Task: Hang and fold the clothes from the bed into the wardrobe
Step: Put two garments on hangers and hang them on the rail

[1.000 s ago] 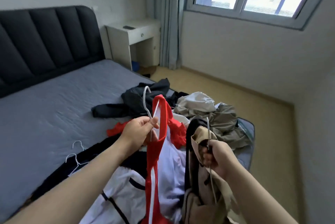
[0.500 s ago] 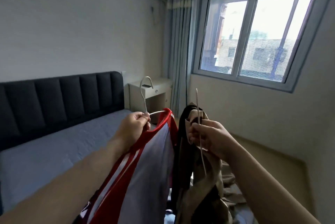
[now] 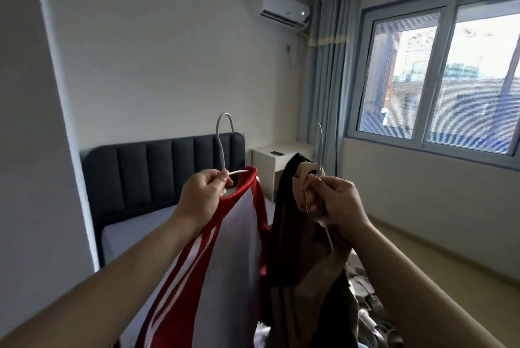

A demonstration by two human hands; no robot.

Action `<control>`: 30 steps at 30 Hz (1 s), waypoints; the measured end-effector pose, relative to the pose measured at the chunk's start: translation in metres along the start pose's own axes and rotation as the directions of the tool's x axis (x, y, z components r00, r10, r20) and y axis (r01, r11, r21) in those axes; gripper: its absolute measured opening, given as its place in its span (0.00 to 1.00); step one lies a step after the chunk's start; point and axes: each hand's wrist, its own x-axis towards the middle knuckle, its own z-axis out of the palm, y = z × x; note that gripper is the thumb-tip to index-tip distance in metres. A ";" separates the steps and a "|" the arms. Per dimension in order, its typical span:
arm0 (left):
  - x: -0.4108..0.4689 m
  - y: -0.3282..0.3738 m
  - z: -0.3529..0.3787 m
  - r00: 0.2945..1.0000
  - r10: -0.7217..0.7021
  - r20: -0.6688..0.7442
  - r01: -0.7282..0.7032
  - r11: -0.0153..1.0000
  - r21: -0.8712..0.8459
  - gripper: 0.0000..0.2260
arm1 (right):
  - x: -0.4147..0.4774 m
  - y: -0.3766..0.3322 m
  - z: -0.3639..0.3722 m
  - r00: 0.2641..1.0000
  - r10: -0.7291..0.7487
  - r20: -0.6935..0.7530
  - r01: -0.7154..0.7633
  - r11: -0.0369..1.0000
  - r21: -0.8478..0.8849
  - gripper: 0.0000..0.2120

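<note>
Head view: hangers point(image 3: 222, 150) are being pinched beneath upright hooks point(image 3: 224, 116), red shirt point(image 3: 225, 263) in left hand point(image 3: 201, 195), brown garment point(image 3: 304, 268) in right hand point(image 3: 336, 201).

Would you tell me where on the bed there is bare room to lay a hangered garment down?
Free: the grey mattress below the headboard, left of the red-and-white shirt. Crowded: the clothes pile at lower right, beside the tan garment.
</note>
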 end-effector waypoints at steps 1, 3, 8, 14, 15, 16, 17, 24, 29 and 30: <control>-0.005 -0.001 -0.009 1.000 -0.006 -0.021 0.006 1.000 0.007 0.16 | -0.003 0.001 0.009 1.000 0.007 0.015 -0.007 1.000 0.001 0.16; -0.018 -0.002 -0.028 0.996 -0.016 -0.085 0.018 1.000 0.019 0.16 | -0.009 0.003 0.027 0.998 0.040 0.058 -0.040 0.999 -0.002 0.17; -0.053 -0.007 -0.073 0.974 -0.008 -0.228 0.047 0.985 0.165 0.16 | -0.021 0.020 0.071 0.969 0.065 0.239 -0.047 0.996 -0.077 0.20; -0.108 -0.013 -0.117 0.891 -0.029 -0.453 0.169 0.947 0.272 0.15 | -0.048 0.029 0.127 0.882 0.109 0.458 -0.042 0.987 -0.153 0.19; -0.121 -0.013 -0.126 0.875 -0.032 -0.484 0.195 0.937 0.290 0.15 | -0.058 0.028 0.136 0.853 0.125 0.506 -0.063 0.988 -0.139 0.19; -0.135 -0.012 -0.135 0.859 -0.034 -0.511 0.220 0.926 0.307 0.15 | -0.068 0.027 0.146 0.821 0.139 0.553 -0.084 0.989 -0.123 0.19; -0.150 -0.011 -0.146 0.844 -0.036 -0.535 0.242 0.916 0.320 0.15 | -0.080 0.025 0.156 0.787 0.150 0.599 -0.103 0.988 -0.111 0.18; -0.265 0.014 -0.239 0.657 -0.040 -0.752 0.378 0.882 0.283 0.14 | -0.178 0.005 0.258 0.553 0.159 0.818 -0.156 0.984 -0.086 0.17; -0.340 0.031 -0.308 0.520 0.009 -0.854 0.460 0.840 0.288 0.14 | -0.247 0.002 0.339 0.432 0.109 0.896 -0.096 0.993 -0.074 0.16; -0.353 0.034 -0.322 0.499 0.019 -0.866 0.475 0.831 0.291 0.14 | -0.259 0.002 0.355 0.422 0.096 0.902 -0.075 0.995 -0.070 0.16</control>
